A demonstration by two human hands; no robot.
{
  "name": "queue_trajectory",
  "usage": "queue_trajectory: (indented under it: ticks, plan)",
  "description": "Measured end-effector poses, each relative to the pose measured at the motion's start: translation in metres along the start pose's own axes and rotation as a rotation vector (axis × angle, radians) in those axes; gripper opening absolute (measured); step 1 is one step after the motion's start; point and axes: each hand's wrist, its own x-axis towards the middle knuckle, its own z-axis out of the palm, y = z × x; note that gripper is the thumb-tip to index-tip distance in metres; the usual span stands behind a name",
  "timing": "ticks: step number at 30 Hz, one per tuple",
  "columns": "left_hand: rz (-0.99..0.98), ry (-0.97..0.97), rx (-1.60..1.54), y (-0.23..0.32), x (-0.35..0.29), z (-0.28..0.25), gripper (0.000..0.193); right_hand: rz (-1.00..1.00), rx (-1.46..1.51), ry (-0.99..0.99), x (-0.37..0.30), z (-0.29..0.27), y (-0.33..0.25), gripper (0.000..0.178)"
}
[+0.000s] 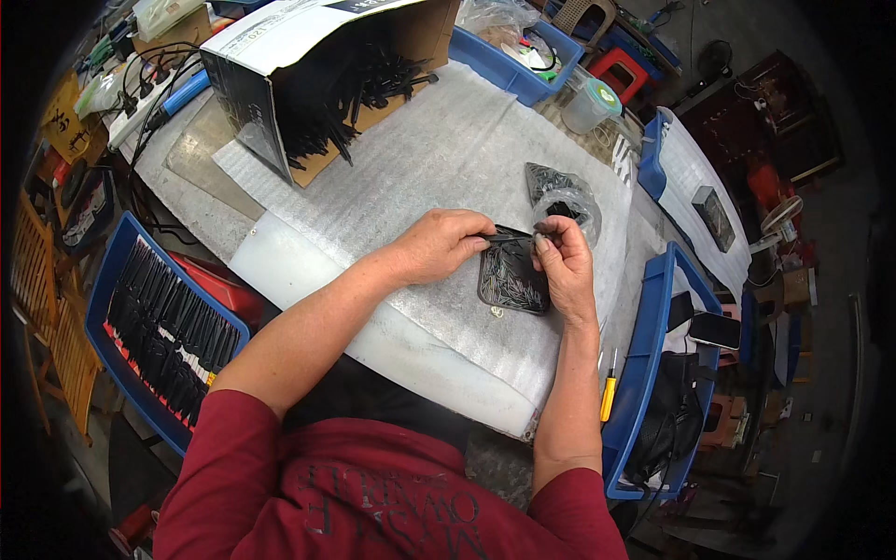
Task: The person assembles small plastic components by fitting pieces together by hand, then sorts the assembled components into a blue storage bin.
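My left hand (439, 246) is closed in a pinch on one end of a thin black rod (507, 237). Its other end reaches the fingertips of my right hand (568, 271), which are pressed together; whatever lies between them is too small to make out. Both hands are above a dark tray with rounded corners (482, 297), which holds many thin, pin-like metal pieces (515, 281). Just beyond my right hand lies a clear plastic bag (586, 207) with black parts in it, beside another bag of small dark pieces (549, 177).
A cardboard box (245, 117) on its side holds many black rods. At left a blue bin (117, 247) carries rows of black pieces. Right of me are a yellow-handled screwdriver (609, 397) and a blue crate (621, 457) with a phone (715, 329) on its edge.
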Motion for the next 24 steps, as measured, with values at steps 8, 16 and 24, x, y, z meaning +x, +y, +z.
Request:
queue_trajectory:
  ticks: [8, 16, 24]
  plan:
    - [0.026, -0.016, 0.019, 0.0017, 0.0006, -0.0005, 0.015, -0.027, -0.042, 0.005, -0.0025, 0.0011, -0.0044, 0.013]
    - [0.055, -0.014, 0.028, -0.0014, 0.0, 0.0007, 0.015, -0.038, -0.055, -0.012, -0.0025, 0.0002, -0.0012, 0.013]
    - [0.106, -0.025, 0.072, -0.0043, -0.0002, 0.0018, 0.014, -0.052, -0.113, -0.033, -0.0022, -0.0003, 0.001, 0.014]
